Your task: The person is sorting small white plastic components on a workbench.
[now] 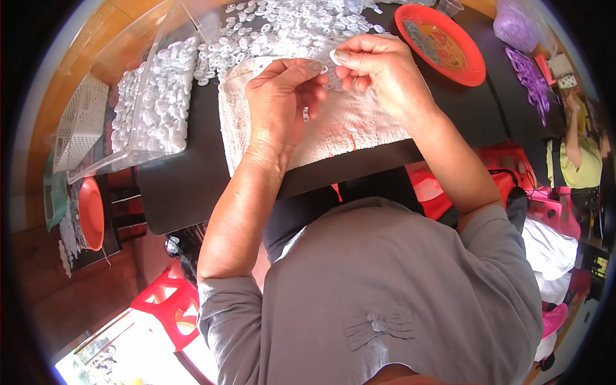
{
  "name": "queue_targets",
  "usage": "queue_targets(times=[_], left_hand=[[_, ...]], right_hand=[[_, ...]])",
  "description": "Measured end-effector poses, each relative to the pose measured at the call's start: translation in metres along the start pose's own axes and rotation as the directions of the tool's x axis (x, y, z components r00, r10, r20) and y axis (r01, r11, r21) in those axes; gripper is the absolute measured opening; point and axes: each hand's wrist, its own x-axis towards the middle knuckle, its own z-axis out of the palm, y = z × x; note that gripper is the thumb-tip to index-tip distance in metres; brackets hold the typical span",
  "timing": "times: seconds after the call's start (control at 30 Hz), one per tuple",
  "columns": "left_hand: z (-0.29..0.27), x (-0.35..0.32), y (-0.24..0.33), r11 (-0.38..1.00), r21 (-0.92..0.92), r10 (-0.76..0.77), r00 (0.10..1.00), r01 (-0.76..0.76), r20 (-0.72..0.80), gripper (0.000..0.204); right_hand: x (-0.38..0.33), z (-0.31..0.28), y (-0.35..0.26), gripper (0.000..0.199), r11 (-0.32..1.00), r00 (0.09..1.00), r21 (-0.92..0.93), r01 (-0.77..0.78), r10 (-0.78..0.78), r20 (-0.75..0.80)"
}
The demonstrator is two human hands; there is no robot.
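My left hand (282, 96) and my right hand (378, 70) meet above a white towel (359, 125) spread on a black table (186, 173). Each hand pinches a small white plastic ring piece (333, 58) between thumb and fingers, the two pieces close together at the fingertips. A small white piece (306, 114) shows under the left palm. Beyond the hands lies a heap of several white plastic rings (282, 29) on the table.
A clear plastic bin (157, 96) full of white rings stands at the left. A red plate (443, 42) sits at the back right, purple pieces (529, 74) beyond it. Red stools (170, 305) stand below. Another person (581, 154) sits at the right.
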Motion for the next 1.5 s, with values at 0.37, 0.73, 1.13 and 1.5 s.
queue_targets(times=[0.37, 0.73, 1.13, 1.5], left_hand=[[0.001, -0.002, 0.001, 1.000, -0.015, 0.007, 1.000, -0.007, 0.003, 0.009], [0.005, -0.004, -0.001, 1.000, -0.017, 0.019, 1.000, -0.018, 0.020, 0.010], [0.005, -0.004, 0.000, 0.999, -0.040, 0.015, 0.999, -0.017, -0.032, 0.009], [0.008, -0.007, 0.001, 0.997, 0.044, 0.069, 0.995, -0.066, -0.073, 0.007]], right_hand=[[0.002, 0.011, -0.001, 0.015, 0.997, 0.998, -0.044, 0.063, -0.063, 0.001], [0.002, 0.014, 0.003, 0.015, 0.993, 0.994, -0.044, 0.108, -0.108, 0.004], [0.003, 0.011, 0.006, 0.017, 0.997, 0.996, 0.063, 0.041, -0.036, -0.081], [0.002, 0.011, 0.005, 0.017, 0.995, 0.999, 0.093, 0.037, -0.035, -0.026]])
